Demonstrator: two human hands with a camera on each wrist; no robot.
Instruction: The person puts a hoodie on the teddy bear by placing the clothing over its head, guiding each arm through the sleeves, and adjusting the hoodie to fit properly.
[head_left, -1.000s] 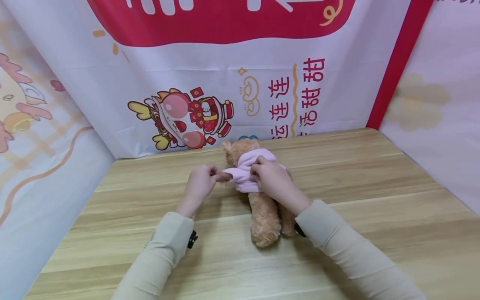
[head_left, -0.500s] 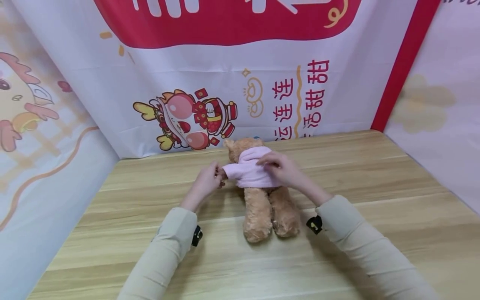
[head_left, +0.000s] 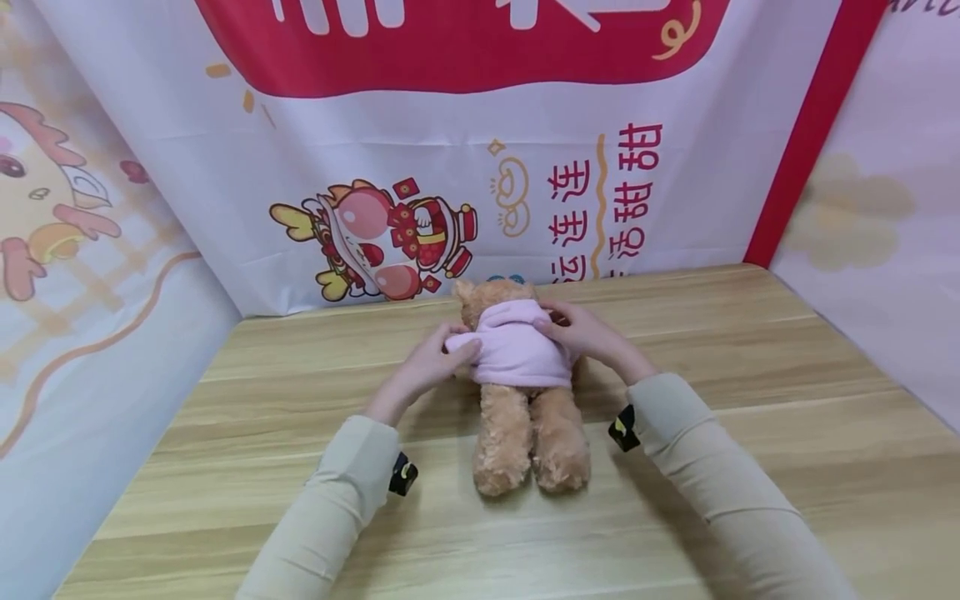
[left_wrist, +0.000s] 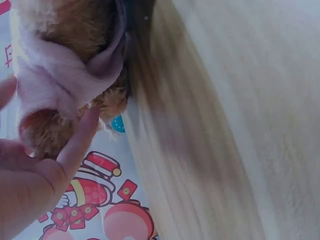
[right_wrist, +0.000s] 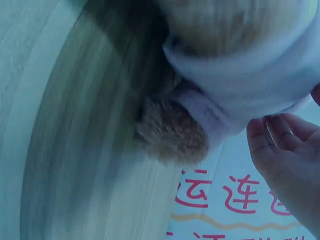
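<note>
A tan teddy bear (head_left: pixel 530 437) in a pink hooded top (head_left: pixel 517 354) lies on the wooden table, head toward the backdrop and its face out of sight. My left hand (head_left: pixel 433 360) holds the bear's left-side sleeve, thumb on top. In the left wrist view, the fingers of that hand (left_wrist: pixel 30 185) reach round the furry arm (left_wrist: pixel 47 132) at the cuff. At the other shoulder my right hand (head_left: pixel 585 332) grips the top near the hood, fingertips partly hidden. The right wrist view shows the bear's other paw (right_wrist: pixel 172 132) poking from its sleeve, beside my right hand (right_wrist: pixel 290 155).
The wooden table (head_left: pixel 300 500) extends around the bear on both sides and in front. A printed backdrop (head_left: pixel 420 125) with red lettering rises at the table's far edge, close behind the bear's head. Patterned side sheets (head_left: pixel 90 350) hang left and right.
My right hand has left the middle of the top and moved to the bear's right-side shoulder. My left hand has shifted onto the sleeve. The bear has turned straighter, both legs side by side.
</note>
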